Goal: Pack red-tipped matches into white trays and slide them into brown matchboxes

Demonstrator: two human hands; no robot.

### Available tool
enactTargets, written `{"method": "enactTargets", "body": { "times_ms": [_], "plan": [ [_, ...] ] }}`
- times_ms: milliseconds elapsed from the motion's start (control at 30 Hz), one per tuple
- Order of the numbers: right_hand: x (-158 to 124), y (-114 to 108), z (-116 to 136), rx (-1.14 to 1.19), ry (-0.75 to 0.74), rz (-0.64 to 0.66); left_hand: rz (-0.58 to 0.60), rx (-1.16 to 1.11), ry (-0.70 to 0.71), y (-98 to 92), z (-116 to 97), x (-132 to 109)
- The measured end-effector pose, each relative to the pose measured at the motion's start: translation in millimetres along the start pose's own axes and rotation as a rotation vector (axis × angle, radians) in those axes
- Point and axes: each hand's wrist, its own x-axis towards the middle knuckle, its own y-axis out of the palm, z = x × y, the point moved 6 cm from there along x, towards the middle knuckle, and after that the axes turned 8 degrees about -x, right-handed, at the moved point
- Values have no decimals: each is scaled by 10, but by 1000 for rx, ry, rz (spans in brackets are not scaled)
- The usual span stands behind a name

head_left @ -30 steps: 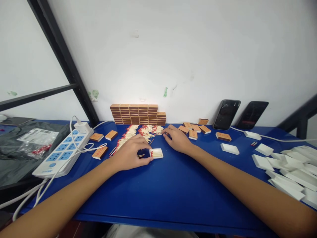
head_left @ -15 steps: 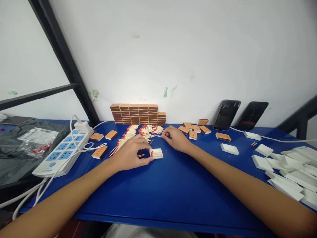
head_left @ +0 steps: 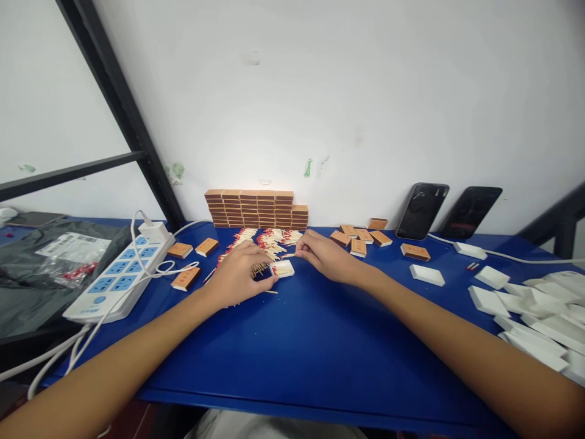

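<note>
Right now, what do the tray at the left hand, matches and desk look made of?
Tray: probably thin card, matte white; straight edges, no gloss.
Matches: likely bare wood; pale, dull sticks with red heads.
Desk: painted metal or laminate, can't tell; smooth blue, soft sheen.

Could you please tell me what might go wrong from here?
The left hand grips a small white tray at one end; if it tips, the matches inside might spill. The right hand, pinching what looks like a match, is close to the loose matches and could scatter them. The left forearm might snag the white cable nearby.
</note>
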Motion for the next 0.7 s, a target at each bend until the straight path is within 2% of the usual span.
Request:
{"method": "enactTargets", "body": {
  "times_ms": [167,400,600,700],
  "plan": [
    [-28,107,241,-33,-38,118,23,-11,2,21,15,-5],
    [-63,131,324,-3,-39,136,51,-49,5,43,10,-24],
    [-50,142,356,113,-46,76,72,-81,13,45,-30,-15],
    [20,108,200,126,6,-32,72,-94,10,51,-37,-13]
  ]
}}
